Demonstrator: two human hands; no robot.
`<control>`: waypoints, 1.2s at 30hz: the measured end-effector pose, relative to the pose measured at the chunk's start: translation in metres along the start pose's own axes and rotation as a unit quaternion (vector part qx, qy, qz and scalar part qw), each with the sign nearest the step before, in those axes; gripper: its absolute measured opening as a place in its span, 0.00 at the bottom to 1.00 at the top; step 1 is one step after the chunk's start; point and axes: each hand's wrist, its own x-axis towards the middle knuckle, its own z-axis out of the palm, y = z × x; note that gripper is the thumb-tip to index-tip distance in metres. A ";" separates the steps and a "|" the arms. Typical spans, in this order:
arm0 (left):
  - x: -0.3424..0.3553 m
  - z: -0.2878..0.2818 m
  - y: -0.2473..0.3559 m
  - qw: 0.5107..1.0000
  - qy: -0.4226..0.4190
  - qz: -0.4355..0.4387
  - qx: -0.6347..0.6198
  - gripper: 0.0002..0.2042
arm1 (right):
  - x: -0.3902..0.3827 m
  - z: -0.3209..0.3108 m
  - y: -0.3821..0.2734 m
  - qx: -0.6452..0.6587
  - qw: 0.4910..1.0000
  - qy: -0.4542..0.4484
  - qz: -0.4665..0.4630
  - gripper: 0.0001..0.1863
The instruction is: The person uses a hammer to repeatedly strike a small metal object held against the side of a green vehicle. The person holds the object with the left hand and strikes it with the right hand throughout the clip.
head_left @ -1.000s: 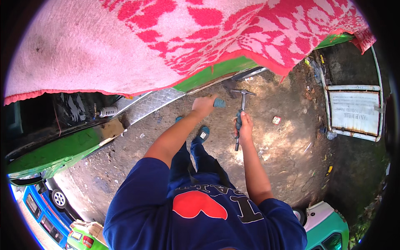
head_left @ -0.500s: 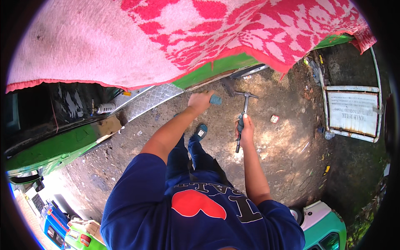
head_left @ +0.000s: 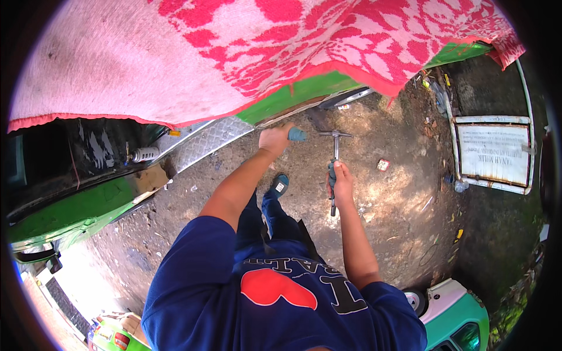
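My right hand (head_left: 343,184) is closed around the dark-wrapped grip of a hammer (head_left: 336,146). The hammer stands nearly upright in view, its slim metal head at the far end and its dark butt sticking out below my fist. To the left, my left hand (head_left: 274,139) is closed on a teal piece (head_left: 297,134), whose rounded end shows past my fingers; the rest of it is hidden. The hammer head is just right of the teal piece, with a small gap between them.
A pink and red patterned towel (head_left: 246,52) drapes over a green vehicle panel (head_left: 298,96) in front. Under its left part lie a metal tread plate (head_left: 211,140) and a spray can (head_left: 145,154). A white framed sign (head_left: 494,153) stands right; a teal vehicle (head_left: 456,313) is behind at right.
The hammer in my right hand has shifted slightly left, closer to the teal piece. My left hand has moved a little left and away from me. The whole view has drifted slightly.
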 end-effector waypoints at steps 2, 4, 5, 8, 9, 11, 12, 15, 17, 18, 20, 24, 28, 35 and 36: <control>0.002 0.002 -0.003 1.000 -0.008 -0.015 0.013 0.14 | -0.003 0.010 -0.001 0.013 0.999 -0.002 -0.047 0.14; 0.004 0.006 -0.008 1.000 0.011 -0.015 0.018 0.14 | -0.007 0.024 -0.002 0.042 0.994 0.008 -0.099 0.14; 0.005 0.009 -0.012 0.999 0.034 -0.008 0.017 0.14 | -0.010 0.032 -0.002 0.064 0.990 0.018 -0.126 0.15; 0.016 0.014 -0.013 0.995 0.087 0.035 0.016 0.14 | 0.019 0.033 0.031 -0.076 0.983 0.034 -0.164 0.14; 0.015 0.019 -0.011 0.994 0.097 0.051 0.014 0.14 | 0.029 0.028 0.046 -0.159 0.973 0.038 -0.162 0.13; 0.016 0.021 -0.013 0.997 0.071 0.023 0.021 0.14 | 0.034 0.028 0.024 -0.116 0.981 0.027 -0.151 0.13; 0.020 0.020 -0.014 0.998 0.061 0.009 0.026 0.14 | 0.032 0.026 0.007 -0.075 0.988 0.022 -0.129 0.14; 0.018 0.022 -0.014 0.998 0.058 0.005 0.022 0.14 | 0.008 0.023 -0.023 0.029 0.992 0.038 -0.115 0.14; 0.016 0.024 -0.019 0.996 0.076 0.023 0.027 0.14 | 0.003 0.018 -0.028 0.087 0.988 0.036 -0.124 0.15; 0.014 0.025 -0.022 0.995 0.085 0.030 0.030 0.14 | 0.004 0.016 -0.024 0.067 0.990 0.029 -0.121 0.15; 0.014 0.019 -0.011 0.998 0.049 0.009 0.026 0.15 | 0.004 0.009 -0.016 0.050 0.992 0.023 -0.115 0.15; -0.001 0.015 -0.011 0.999 0.026 0.002 0.020 0.17 | -0.004 0.010 -0.004 0.046 0.996 0.020 -0.073 0.16; -0.019 0.011 -0.014 1.000 0.001 0.010 -0.026 0.22 | -0.006 0.008 0.009 0.049 0.997 0.019 -0.054 0.16; -0.040 0.001 -0.012 0.997 0.016 0.005 -0.072 0.27 | -0.013 0.007 0.015 0.046 0.998 0.004 -0.039 0.16; -0.042 0.002 -0.016 0.996 0.031 0.015 -0.080 0.26 | -0.014 0.008 0.015 0.045 0.998 0.002 -0.038 0.16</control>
